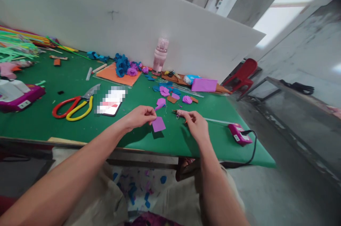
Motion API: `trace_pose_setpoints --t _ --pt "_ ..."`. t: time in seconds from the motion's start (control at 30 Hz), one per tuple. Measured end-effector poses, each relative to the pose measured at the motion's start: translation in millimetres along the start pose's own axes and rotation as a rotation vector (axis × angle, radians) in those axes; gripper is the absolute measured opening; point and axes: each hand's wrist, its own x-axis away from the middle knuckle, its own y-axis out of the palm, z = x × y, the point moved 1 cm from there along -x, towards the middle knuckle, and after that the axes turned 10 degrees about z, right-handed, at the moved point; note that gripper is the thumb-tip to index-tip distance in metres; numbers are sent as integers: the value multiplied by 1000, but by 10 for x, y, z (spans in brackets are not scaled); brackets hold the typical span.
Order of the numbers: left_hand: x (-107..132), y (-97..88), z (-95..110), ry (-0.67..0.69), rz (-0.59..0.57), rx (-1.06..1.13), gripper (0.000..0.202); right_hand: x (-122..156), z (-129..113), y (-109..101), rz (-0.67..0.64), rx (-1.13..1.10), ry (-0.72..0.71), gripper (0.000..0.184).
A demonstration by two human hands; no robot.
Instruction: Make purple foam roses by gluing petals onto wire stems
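My left hand [142, 116] pinches a purple paper piece [159, 124] by its upper left corner, just above the table near its front edge. A partly formed purple paper flower [160, 103] lies right behind it. My right hand [195, 125] is closed on a small pink glue gun [181, 113], its metal tip pointing left toward the paper. A clear glue stick [218, 121] extends to the right behind that hand. Loose purple petals [187, 99], blue paper pieces [167, 86] and a brown piece [172, 99] lie beyond my hands.
Red-and-yellow-handled scissors [79, 107] and a phone [112, 103] lie to the left. Finished blue flowers [122, 65] rest on an orange sheet [108, 75]. A pink bottle [160, 57] stands against the white board [112, 31]. A magenta power strip [239, 134] sits at the right.
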Motion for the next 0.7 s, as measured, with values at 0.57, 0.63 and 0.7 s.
trace_pose_setpoints --t 0.57,0.63,0.7 --pt "-23 81 -11 158 73 -159 18 275 -378 465 -377 -647 304 5" --pt "-15 94 15 123 154 -89 24 202 -343 479 -216 -696 322 8" --pt "-11 114 34 110 181 12 25 146 -310 494 -48 -765 347 12"
